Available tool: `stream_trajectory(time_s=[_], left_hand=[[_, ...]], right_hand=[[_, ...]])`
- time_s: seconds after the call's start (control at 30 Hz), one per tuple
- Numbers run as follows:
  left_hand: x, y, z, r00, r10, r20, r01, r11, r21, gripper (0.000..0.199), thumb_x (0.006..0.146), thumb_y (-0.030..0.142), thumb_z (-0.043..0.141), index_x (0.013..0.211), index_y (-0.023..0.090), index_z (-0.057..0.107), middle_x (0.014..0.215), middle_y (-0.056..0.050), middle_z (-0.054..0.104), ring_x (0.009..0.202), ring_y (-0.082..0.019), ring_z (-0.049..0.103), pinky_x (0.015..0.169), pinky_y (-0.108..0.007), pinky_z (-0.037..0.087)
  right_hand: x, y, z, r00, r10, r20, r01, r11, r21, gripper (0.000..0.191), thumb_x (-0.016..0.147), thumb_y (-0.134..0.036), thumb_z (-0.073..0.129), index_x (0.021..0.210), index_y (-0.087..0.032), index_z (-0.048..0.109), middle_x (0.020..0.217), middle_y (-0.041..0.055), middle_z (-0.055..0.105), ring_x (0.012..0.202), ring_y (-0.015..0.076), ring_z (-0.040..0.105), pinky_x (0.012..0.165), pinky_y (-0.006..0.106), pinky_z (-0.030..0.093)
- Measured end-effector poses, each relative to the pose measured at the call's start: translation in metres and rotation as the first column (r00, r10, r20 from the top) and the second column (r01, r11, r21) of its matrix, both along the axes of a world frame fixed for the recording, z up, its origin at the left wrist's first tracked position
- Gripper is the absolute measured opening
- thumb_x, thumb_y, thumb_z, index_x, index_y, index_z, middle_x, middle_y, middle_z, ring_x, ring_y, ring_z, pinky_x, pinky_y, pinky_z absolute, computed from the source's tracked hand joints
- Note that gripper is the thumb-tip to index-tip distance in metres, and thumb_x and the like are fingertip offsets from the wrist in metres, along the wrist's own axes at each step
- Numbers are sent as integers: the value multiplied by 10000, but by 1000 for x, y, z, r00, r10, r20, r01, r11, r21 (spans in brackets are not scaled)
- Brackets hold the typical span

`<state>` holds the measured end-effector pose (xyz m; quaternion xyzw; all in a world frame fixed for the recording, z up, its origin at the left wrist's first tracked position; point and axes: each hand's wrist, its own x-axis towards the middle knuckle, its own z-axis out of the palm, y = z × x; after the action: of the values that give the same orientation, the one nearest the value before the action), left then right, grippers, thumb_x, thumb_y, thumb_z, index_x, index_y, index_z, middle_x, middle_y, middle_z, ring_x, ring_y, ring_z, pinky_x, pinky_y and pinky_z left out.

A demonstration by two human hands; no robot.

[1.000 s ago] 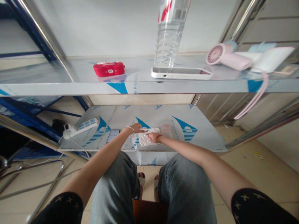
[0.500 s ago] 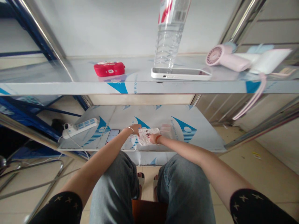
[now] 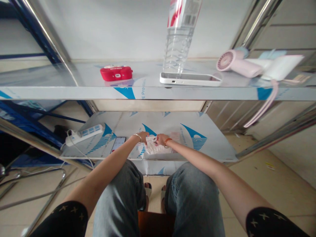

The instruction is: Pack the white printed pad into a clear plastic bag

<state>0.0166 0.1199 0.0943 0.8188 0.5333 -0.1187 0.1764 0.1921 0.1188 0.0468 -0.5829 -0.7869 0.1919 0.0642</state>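
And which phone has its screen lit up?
The lower phone, lying on the lower shelf: its screen looks bright. The white-cased phone, up on the upper shelf, has a dark screen.

A plain pale-grey wall backs film-covered silver metal shelves over beige floor tiles, blue metal framing at left.

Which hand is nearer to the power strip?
Left. The left hand is to the right of the power strip, at the left edge of the white sheet; the right hand is farther right, by the sheet's upper right.
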Motion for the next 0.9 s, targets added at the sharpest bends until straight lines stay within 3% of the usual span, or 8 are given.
stream_trajectory(time_s=[0.13,0.3,0.6,0.73,0.9], left_hand=[[-2,1,-1,1000,-2,18,2,1000,0,653,572,239,792,1178,175,557,1063,-68,664,1041,-251,587,847,-262,442],[0,-1,2,1000,-11,22,11,1000,21,643,588,279,789,1177,165,559,1041,-67,671,1024,-248,594,842,-257,438],[1,4,0,999,-44,19,44,999,19,552,575,257,797,1085,173,605,1083,-66,658,1026,-244,590,849,-258,439],[0,5,-1,998,-63,29,63,998,18,587,563,269,805,1103,161,601,1114,-72,645,1035,-249,583,865,-260,434],[0,2,1,999,-51,2,51,998,32,634,582,265,794,1163,146,569,1123,-79,635,1032,-241,583,866,-252,431]], right_hand=[[-2,-1,15,989,25,-144,-14,997,75,157,803,-159,582,914,-117,685,899,70,677,731,106,530,635,192,333],[-12,0,20,952,135,-276,-82,977,196,159,786,-236,620,882,-134,695,783,26,656,658,101,515,574,192,316],[-27,-11,17,893,244,-378,-238,969,61,154,758,-91,568,809,-107,712,713,34,659,606,99,513,591,190,350],[-24,-8,16,895,197,-401,-183,980,74,144,773,-109,587,848,-97,709,756,58,671,634,110,518,599,198,358],[-13,0,5,908,54,-416,-9,994,110,89,756,-83,612,781,-89,697,765,61,677,626,91,509,601,185,361]])
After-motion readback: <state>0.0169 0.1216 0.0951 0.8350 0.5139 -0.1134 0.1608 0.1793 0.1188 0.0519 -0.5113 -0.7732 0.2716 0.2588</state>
